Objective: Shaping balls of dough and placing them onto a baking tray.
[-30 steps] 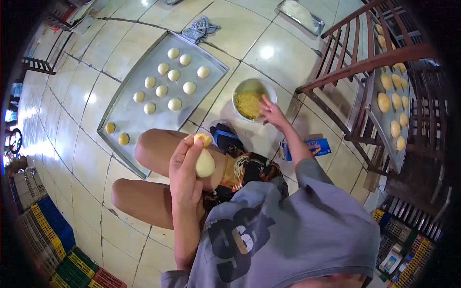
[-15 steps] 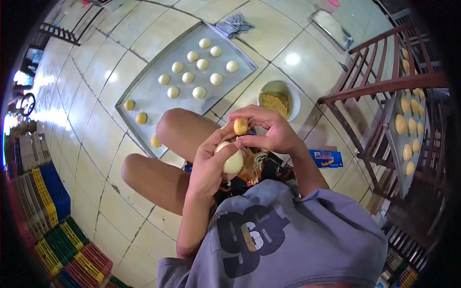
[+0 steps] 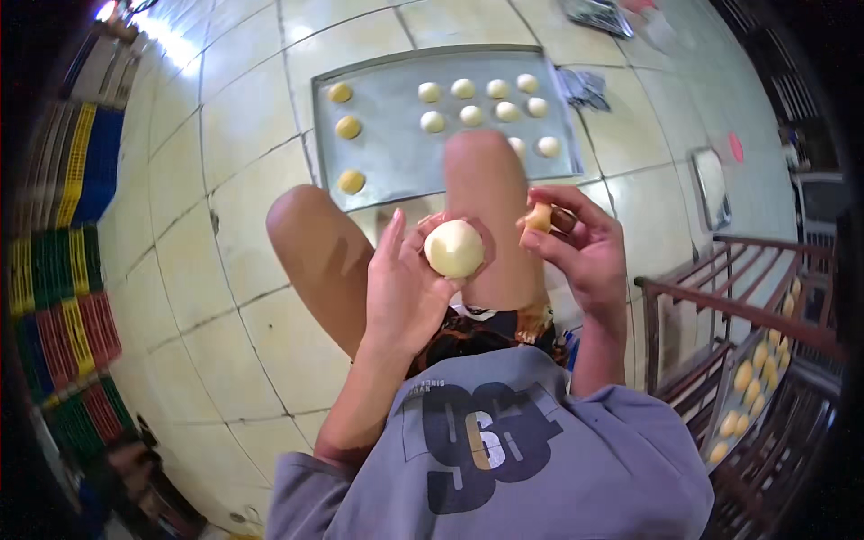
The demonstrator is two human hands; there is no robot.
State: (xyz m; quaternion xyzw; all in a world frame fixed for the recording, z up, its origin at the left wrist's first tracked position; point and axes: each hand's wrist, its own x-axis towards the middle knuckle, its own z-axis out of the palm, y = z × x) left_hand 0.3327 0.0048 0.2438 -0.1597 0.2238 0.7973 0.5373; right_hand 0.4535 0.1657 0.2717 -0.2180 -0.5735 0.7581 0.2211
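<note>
A smooth pale dough ball (image 3: 454, 248) rests on the palm and fingers of my left hand (image 3: 396, 292), with the thumb held out to its side. My right hand (image 3: 589, 252) is apart from it, above my right knee, pinching a small yellow-orange dough piece (image 3: 538, 219) between thumb and fingers. Beyond my knees, a metal tray (image 3: 389, 135) lies on the floor. Several pale dough balls (image 3: 471, 115) sit in rows on its right part, some partly hidden by my knee. Three yellow balls (image 3: 347, 126) stand along its left side.
At the right is a brown rack (image 3: 711, 292) with a tray of yellow pieces (image 3: 747, 387). A crumpled cloth (image 3: 585, 90) touches the tray's right side. Stacked coloured crates (image 3: 76, 324) line the left. A narrow pan (image 3: 711, 189) lies on the tiled floor.
The view has turned. My hands have moved apart; the yellow piece, earlier held up by both hands, is now in my right hand only. The bowl of yellow mixture is out of sight.
</note>
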